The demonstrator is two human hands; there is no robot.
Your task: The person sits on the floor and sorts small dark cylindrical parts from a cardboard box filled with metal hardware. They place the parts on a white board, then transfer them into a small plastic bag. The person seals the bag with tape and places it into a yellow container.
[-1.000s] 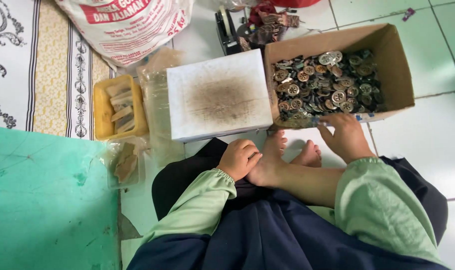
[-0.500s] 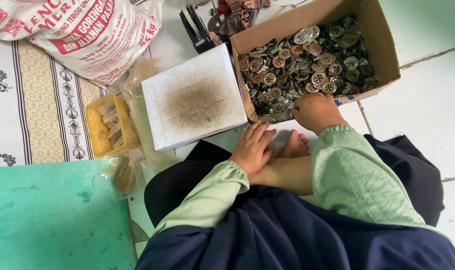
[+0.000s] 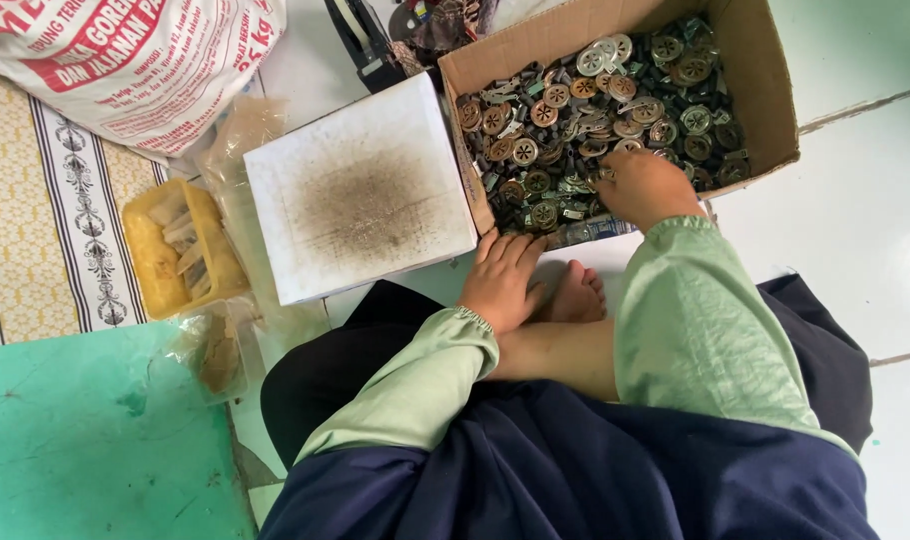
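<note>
Metal discs [image 3: 575, 120] | right hand [image 3: 643, 185] digging in | left hand [image 3: 500, 280] flat on foot [image 3: 573, 296]

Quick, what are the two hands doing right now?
Left hand: open, fingers flat, resting by the bare foot, holding nothing.
Right hand: in the cardboard box among the round metal parts; grip cannot be told.

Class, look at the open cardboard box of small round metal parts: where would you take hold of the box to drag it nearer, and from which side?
Probably the near wall of the cardboard box, from the person's own side. The top is open and the rim there is bare, so fingers can hook over it. The right hand is already inside among the round metal parts; the left hand rests just below that corner.
</note>
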